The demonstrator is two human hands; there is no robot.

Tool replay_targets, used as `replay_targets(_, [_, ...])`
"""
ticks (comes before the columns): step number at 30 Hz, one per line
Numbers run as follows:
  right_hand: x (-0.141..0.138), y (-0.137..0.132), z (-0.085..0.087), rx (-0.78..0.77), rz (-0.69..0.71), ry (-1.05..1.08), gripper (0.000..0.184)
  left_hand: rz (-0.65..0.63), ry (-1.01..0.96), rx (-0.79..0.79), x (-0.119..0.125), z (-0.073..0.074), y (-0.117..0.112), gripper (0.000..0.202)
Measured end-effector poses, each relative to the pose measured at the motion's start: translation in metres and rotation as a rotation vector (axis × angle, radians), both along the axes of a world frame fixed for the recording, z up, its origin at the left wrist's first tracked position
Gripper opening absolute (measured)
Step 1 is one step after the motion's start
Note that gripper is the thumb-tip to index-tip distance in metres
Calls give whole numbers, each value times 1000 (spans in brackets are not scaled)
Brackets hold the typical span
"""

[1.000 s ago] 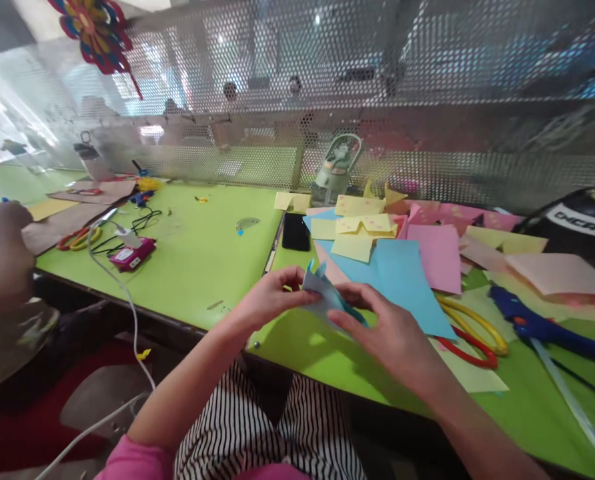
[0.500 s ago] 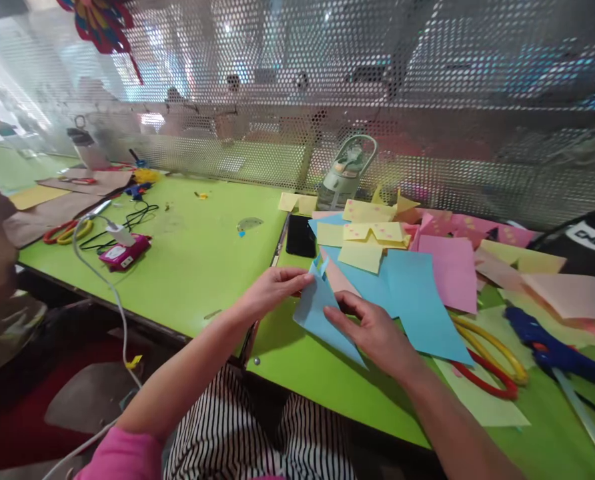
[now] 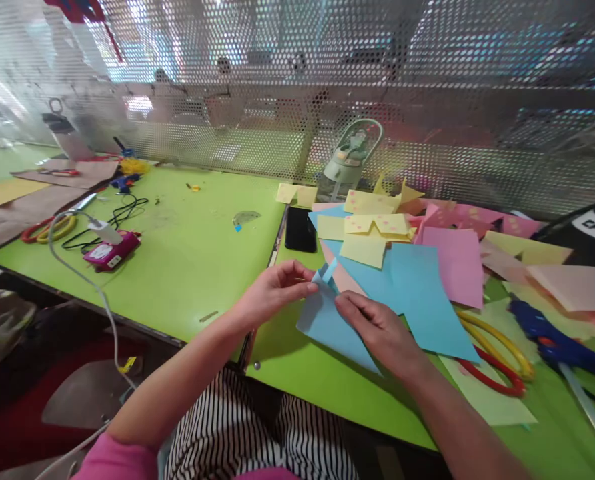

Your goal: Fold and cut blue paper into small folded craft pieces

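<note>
Both my hands hold a folded piece of light blue paper [image 3: 330, 327] just over the green table near its front edge. My left hand [image 3: 288, 288] pinches its upper left corner between thumb and fingers, beside a narrow folded flap that sticks up. On the right edge, my right hand [image 3: 377, 323] grips the paper with the thumb on top; its other fingers are partly hidden. A flat blue sheet [image 3: 425, 300] lies to the right of my right hand. Beyond my left hand is a black phone [image 3: 300, 230].
Yellow-and-red-handled scissors [image 3: 502, 353] and a blue glue gun [image 3: 557, 340] lie at right. Behind the papers stands a green-lidded bottle [image 3: 345, 167] by the perforated metal screen [image 3: 257, 100]. At left are a magenta power block [image 3: 111, 250], a white cable and another person's arm.
The folded flap at the paper's top has opened wider. My right hand has moved up along the right edge, and the paper has shifted slightly right.
</note>
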State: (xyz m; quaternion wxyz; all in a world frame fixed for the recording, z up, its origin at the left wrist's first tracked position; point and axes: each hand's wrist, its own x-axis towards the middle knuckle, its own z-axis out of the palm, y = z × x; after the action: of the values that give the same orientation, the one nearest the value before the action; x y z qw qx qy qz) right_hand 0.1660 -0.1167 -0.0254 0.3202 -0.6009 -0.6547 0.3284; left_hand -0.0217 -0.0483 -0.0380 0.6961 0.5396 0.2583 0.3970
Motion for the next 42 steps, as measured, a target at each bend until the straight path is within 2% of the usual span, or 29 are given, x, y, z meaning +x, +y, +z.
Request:
replay_targets(3, [1,0,0,-25,-5,28,38,-47,0,-32,-1,0,0,23])
replay_targets(8, [-1,0,0,20,3,-7,31,-35,23,-87,1,-5,1,27])
replay_targets(11, [-2,-1,-1,38,-1,-43,32,-31,-22,-100,2,-7,1,32])
replay_targets(17, [-1,-2,-4,102,-38,-78,35,-31,44,-110,3,-6,-1,33])
replay_targets(22, [-3,-3,1,101,-32,-78,35,-37,91,-14,3,-7,-3,22])
replay_targets(26, [-6,-4,3,96,-16,-99,35,6,127,64,3,-9,-4,24])
replay_targets(39, [-7,-3,2,71,-7,-75,35,11,138,113,4,-9,-4,22])
replay_targets(42, [-5,-3,0,49,1,-77,34,58,153,136,4,-8,-4,22])
